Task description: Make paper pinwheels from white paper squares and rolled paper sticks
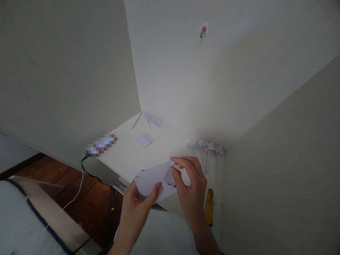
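Observation:
A white sheet of paper (152, 177) is held up between both hands, low in the middle of the head view. My left hand (139, 198) grips its left side, thumb on top and the other fingers underneath. My right hand (190, 177) pinches the paper's upper right corner between thumb and fingertips. That corner looks bent or folded over. Beyond the hands, a small square of white paper (145, 140) lies flat on the white tabletop (127, 156).
Thin paper sticks (152, 119) lie in the far corner. Several white paper pieces on stalks (205, 146) lie along the right wall. A yellow-handled tool (209, 207) is near my right wrist. At the left edge rests a power strip (102, 144), blurred, with cables hanging down.

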A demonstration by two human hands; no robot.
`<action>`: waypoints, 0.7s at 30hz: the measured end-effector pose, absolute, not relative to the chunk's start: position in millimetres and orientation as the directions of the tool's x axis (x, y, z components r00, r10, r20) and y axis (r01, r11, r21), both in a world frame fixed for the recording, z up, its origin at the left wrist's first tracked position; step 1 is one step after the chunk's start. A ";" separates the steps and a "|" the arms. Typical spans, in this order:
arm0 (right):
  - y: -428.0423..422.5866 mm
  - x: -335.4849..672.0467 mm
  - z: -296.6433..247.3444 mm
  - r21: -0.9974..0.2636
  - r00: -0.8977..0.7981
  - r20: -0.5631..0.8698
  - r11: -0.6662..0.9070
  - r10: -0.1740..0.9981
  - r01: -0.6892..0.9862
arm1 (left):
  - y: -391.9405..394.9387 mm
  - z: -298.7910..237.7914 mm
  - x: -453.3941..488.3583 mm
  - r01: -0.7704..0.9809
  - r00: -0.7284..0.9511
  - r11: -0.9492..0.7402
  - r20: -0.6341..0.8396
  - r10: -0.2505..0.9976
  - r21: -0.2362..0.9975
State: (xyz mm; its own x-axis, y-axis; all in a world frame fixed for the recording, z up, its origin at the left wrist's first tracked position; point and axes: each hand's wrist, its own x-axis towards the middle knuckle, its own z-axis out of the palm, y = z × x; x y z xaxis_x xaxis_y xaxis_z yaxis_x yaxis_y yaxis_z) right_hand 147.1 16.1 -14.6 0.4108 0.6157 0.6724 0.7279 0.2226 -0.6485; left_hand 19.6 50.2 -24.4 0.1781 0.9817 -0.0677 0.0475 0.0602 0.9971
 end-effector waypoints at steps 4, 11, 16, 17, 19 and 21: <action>7.4 151.2 -10.6 -0.709 0.488 0.593 0.129 0.641 0.693 | 52.3 -23.3 26.1 0.071 0.263 0.035 -0.052 0.963 0.997; -7.3 168.9 -2.2 -0.751 0.579 0.526 0.021 0.622 0.660 | 49.0 -19.1 43.3 0.117 0.392 0.032 -0.076 0.917 0.993; -16.5 181.9 -2.6 -0.766 0.541 0.464 0.012 0.701 0.642 | 40.8 -24.1 49.2 0.149 0.407 -0.002 -0.059 0.912 0.989; -17.6 182.9 -2.7 -0.766 0.532 0.457 0.011 0.712 0.643 | 39.0 -24.6 48.9 0.157 0.402 -0.010 -0.055 0.914 0.988; -19.1 183.6 -3.0 -0.768 0.520 0.440 0.007 0.732 0.640 | 35.9 -24.7 48.1 0.169 0.395 -0.020 -0.049 0.917 0.985; -19.9 183.0 -3.0 -0.774 0.511 0.418 0.000 0.751 0.633 | 33.7 -24.1 48.0 0.175 0.388 -0.007 -0.062 0.920 0.984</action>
